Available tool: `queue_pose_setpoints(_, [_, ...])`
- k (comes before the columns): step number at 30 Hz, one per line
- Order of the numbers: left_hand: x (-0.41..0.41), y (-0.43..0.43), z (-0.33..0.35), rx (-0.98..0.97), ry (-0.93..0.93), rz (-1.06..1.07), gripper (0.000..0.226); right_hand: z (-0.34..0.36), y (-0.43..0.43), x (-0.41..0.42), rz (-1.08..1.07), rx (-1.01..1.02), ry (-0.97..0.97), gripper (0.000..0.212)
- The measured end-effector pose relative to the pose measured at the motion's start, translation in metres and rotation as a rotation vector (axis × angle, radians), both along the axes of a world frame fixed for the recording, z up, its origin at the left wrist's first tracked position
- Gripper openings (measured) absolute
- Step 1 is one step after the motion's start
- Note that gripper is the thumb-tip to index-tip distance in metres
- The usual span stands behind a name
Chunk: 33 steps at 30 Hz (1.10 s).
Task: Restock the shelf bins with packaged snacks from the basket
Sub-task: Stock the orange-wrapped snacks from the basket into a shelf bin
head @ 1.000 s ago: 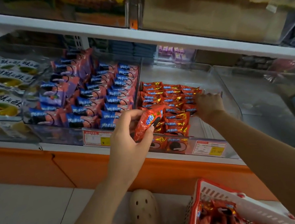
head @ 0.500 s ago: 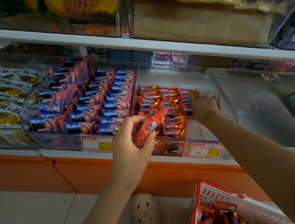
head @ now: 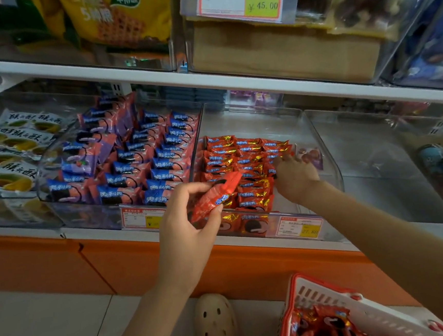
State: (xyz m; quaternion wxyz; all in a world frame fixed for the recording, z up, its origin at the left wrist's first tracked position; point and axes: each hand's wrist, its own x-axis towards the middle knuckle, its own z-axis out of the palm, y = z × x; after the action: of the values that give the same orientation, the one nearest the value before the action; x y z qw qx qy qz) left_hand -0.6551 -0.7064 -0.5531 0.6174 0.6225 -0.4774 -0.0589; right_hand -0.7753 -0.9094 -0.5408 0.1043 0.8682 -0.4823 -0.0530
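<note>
My left hand [head: 190, 224] grips a red snack packet [head: 216, 197] in front of the clear shelf bin [head: 323, 156]. That bin holds rows of the same red and gold packets [head: 241, 160]. My right hand [head: 294, 176] reaches into the bin and rests its fingertips on the right edge of the rows; whether it pinches a packet is hidden. A red and white basket [head: 330, 295] with more red packets [head: 322, 327] sits on the floor at the lower right.
A bin of blue and pink packets [head: 134, 159] stands left of the red ones, with yellow pastry packs [head: 7, 154] further left. The bin to the right [head: 391, 158] looks bare. An upper shelf [head: 207, 83] overhangs. My shoe [head: 215, 323] is on the floor below.
The view has tilted up slightly. My right hand stays at the right edge of the rows, shifted slightly. My left hand keeps holding the packet in nearly the same spot.
</note>
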Motion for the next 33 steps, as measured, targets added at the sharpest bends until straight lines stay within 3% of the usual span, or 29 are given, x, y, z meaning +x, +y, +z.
queue_pose_setpoints(4, [0.004,-0.001,-0.006,-0.084,-0.213,0.051,0.03,0.025,0.051,-0.01,0.166,0.154,-0.62,0.026])
queue_pose_setpoints(6, [0.002,-0.002,-0.008,-0.124,-0.333,0.07,0.029,0.04,0.083,-0.016,0.183,0.386,-0.889,0.027])
queue_pose_setpoints(9, [-0.002,-0.002,-0.009,-0.141,-0.446,0.058,0.033,0.058,0.114,-0.025,0.08,0.91,-1.07,0.032])
queue_pose_setpoints(12, [-0.011,-0.002,-0.01,-0.141,-0.498,-0.004,0.026,0.055,0.118,-0.032,0.035,1.157,-1.125,0.028])
queue_pose_setpoints(15, [-0.021,0.0,-0.012,-0.066,-0.452,0.001,0.031,0.046,0.114,-0.042,0.009,1.049,-1.239,0.028])
queue_pose_setpoints(18, [-0.028,0.004,-0.01,0.053,-0.241,-0.029,0.035,0.038,0.118,-0.051,0.09,0.639,-1.192,0.036])
queue_pose_setpoints(22, [-0.045,0.008,0.003,0.191,0.155,-0.256,0.032,0.02,0.13,-0.056,0.347,0.186,-1.018,0.045])
queue_pose_setpoints(25, [-0.051,0.008,0.008,0.174,0.367,-0.328,0.036,0.006,0.133,-0.056,0.516,0.174,-0.947,0.055])
queue_pose_setpoints(28, [-0.046,0.009,0.01,0.152,0.455,-0.323,0.043,0.003,0.135,-0.06,0.562,0.322,-0.966,0.068])
queue_pose_setpoints(33, [-0.046,0.008,0.011,0.158,0.529,-0.382,0.048,0.008,0.143,-0.064,0.649,0.387,-1.09,0.052])
